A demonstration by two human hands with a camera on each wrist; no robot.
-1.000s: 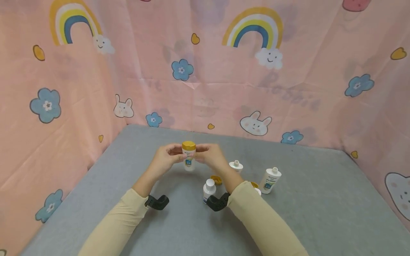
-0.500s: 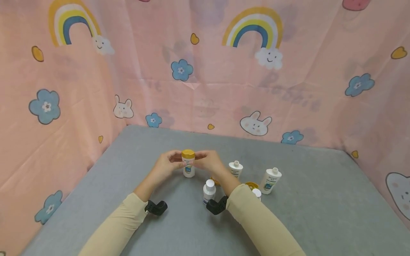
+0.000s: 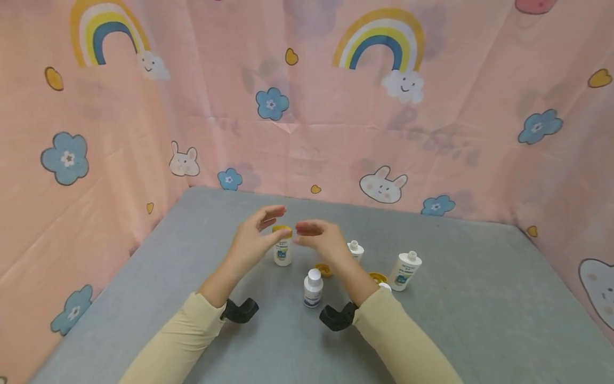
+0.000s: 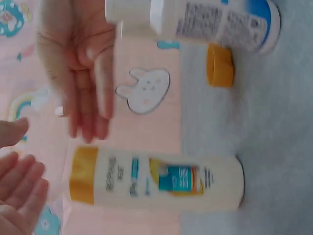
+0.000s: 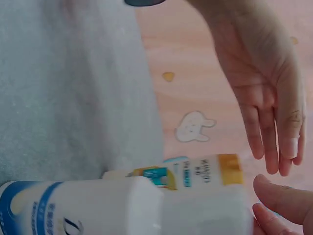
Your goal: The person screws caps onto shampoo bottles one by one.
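Observation:
A white bottle with a gold cap (image 3: pixel 282 255) stands upright on the grey table, between my two hands. My left hand (image 3: pixel 250 237) is at its left, fingers spread and apart from one another, with the thumb overlapping the cap in the head view. To the right of the cap, my right hand (image 3: pixel 327 241) has its fingers extended and holds nothing. The left wrist view shows the capped bottle (image 4: pixel 161 181) with a gap between it and the right hand's fingertips (image 4: pixel 88 132). In the right wrist view, a white-capped bottle partly covers the gold-capped bottle (image 5: pixel 195 172).
Nearer the body stands a small white bottle with a white cap (image 3: pixel 313 292). Two capless white bottles stand at the right, one (image 3: pixel 405 271) in full view, the other (image 3: pixel 355 249) partly behind the right hand. Gold caps (image 3: pixel 377 278) lie among them, beside another white top (image 3: pixel 385 288).
The gold-capped bottle came down onto the table while both hands gripped it. Now both hands have let go, the left rising and the right drawing off to the right.

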